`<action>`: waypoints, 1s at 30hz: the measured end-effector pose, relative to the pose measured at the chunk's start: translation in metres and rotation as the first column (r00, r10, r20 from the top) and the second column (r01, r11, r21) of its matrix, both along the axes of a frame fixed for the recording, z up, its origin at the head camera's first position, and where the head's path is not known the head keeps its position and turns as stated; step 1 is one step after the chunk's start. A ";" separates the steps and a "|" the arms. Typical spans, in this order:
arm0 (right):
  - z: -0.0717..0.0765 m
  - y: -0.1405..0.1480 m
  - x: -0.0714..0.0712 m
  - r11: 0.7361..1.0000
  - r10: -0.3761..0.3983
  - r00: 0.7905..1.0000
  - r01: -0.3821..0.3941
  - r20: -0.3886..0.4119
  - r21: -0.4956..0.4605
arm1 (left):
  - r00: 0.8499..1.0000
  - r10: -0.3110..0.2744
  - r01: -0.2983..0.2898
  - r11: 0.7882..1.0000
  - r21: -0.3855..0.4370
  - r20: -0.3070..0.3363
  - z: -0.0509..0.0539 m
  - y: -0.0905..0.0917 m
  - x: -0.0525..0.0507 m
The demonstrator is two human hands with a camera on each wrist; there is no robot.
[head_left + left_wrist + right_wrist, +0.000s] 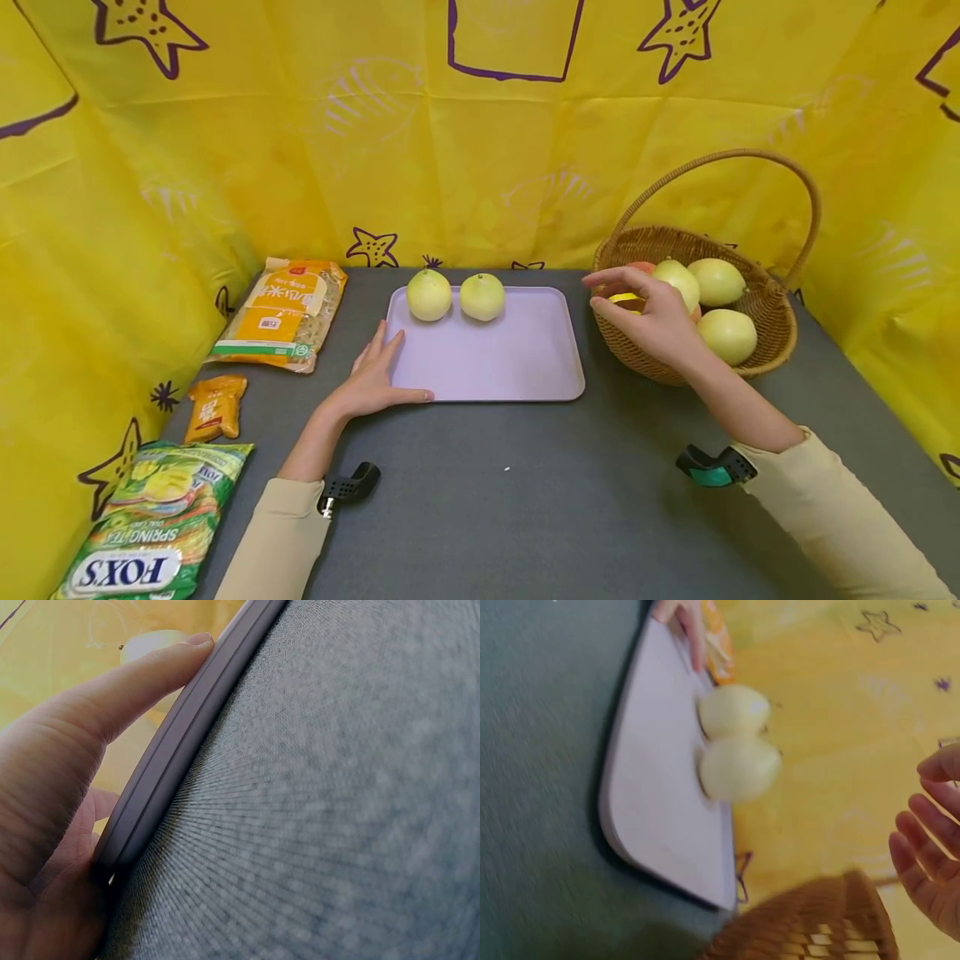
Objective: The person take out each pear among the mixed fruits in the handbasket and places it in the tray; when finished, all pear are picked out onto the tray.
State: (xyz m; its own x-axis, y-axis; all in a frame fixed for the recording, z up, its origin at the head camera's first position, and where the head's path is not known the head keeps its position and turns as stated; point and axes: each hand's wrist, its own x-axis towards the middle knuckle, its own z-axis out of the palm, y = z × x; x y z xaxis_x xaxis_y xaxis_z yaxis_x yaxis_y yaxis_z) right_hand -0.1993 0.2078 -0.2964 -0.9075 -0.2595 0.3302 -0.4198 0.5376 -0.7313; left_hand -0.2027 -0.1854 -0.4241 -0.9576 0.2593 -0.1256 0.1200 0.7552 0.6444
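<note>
My left hand (372, 379) rests at the near left corner of a lilac tray (487, 367), fingers spread along its left side and thumb on its front edge. In the left wrist view, the thumb (154, 671) touches the tray's rim (180, 735). Two round, pale yellow-green fruits (429, 296) (482, 297) sit side by side at the tray's back left. Above the left rim of a wicker basket (776, 325), my right hand (656, 319) hovers with bent fingers and nothing in its grasp. Several pale green fruits (716, 282) and something red (642, 267) lie inside the basket.
To the left lie a yellow grain bag (281, 312), a small orange packet (216, 408) and a green FOX'S candy bag (153, 517). The basket's tall handle (723, 154) arches over its fruit. Yellow patterned cloth (480, 183) walls in the grey table (510, 517).
</note>
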 end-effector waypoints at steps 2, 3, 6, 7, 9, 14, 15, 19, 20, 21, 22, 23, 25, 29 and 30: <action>0.004 0.007 -0.001 0.999 -0.035 0.999 0.035 0.010 0.013 | 1.000 0.002 -0.002 1.000 -0.002 0.006 0.000 0.000 0.000; 0.006 0.011 -0.001 0.999 -0.050 0.998 0.050 0.027 0.018 | 1.000 0.001 -0.001 1.000 -0.005 0.008 -0.001 -0.001 -0.001; 0.012 0.023 -0.004 0.996 -0.085 0.992 0.082 0.096 0.041 | 1.000 0.003 -0.003 1.000 -0.007 0.013 -0.001 -0.001 -0.001; 0.014 0.027 -0.005 0.994 -0.096 0.987 0.090 0.125 0.057 | 1.000 0.003 -0.003 1.000 -0.006 0.014 -0.001 -0.001 -0.001; 0.019 0.036 -0.007 0.990 -0.122 0.977 0.106 0.176 0.096 | 1.000 0.004 -0.004 1.000 -0.004 0.017 -0.001 -0.001 -0.002; 0.031 0.058 -0.017 0.970 -0.155 0.965 0.108 0.210 0.218 | 1.000 0.005 -0.004 1.000 -0.008 0.016 -0.001 -0.001 -0.002; 0.033 0.062 -0.019 0.966 -0.155 0.965 0.103 0.210 0.236 | 1.000 0.004 -0.004 1.000 -0.010 0.015 -0.001 0.000 -0.002; 0.042 0.074 -0.032 0.950 -0.153 0.964 0.082 0.219 0.300 | 1.000 0.005 -0.004 1.000 -0.010 0.017 0.000 0.000 -0.002; 0.044 0.076 -0.035 0.947 -0.151 0.962 0.075 0.228 0.311 | 1.000 0.006 -0.006 1.000 -0.007 0.018 0.000 0.000 -0.002; 0.045 0.079 -0.039 0.942 -0.154 0.959 0.070 0.239 0.328 | 1.000 0.008 -0.008 1.000 -0.005 0.019 0.000 0.000 -0.001; 0.046 0.081 -0.042 0.936 -0.154 0.956 0.061 0.249 0.346 | 1.000 0.009 -0.009 1.000 -0.001 0.020 0.000 0.000 -0.001; 0.047 0.084 -0.045 0.931 -0.153 0.953 0.051 0.260 0.361 | 1.000 0.009 -0.010 1.000 0.001 0.019 0.000 0.000 -0.001; 0.048 0.088 -0.051 0.918 -0.151 0.946 0.027 0.286 0.395 | 1.000 0.007 -0.007 1.000 0.000 0.017 0.000 -0.001 -0.002; 0.046 0.096 -0.059 0.889 -0.132 0.929 -0.043 0.346 0.455 | 1.000 -0.001 0.001 1.000 -0.007 0.010 -0.001 -0.001 -0.002; 0.045 0.097 -0.060 0.885 -0.127 0.923 -0.061 0.364 0.462 | 1.000 -0.002 0.003 1.000 -0.008 0.009 -0.001 0.000 -0.003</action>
State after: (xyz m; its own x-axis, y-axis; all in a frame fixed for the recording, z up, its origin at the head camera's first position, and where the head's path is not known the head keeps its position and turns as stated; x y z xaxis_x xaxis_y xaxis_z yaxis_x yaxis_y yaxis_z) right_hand -0.2595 0.3051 -0.2515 -0.9474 -0.2622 -0.1836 -0.1410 0.8568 -0.4960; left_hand -0.2054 -0.1859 -0.4253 -0.9557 0.2607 -0.1366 0.1158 0.7598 0.6398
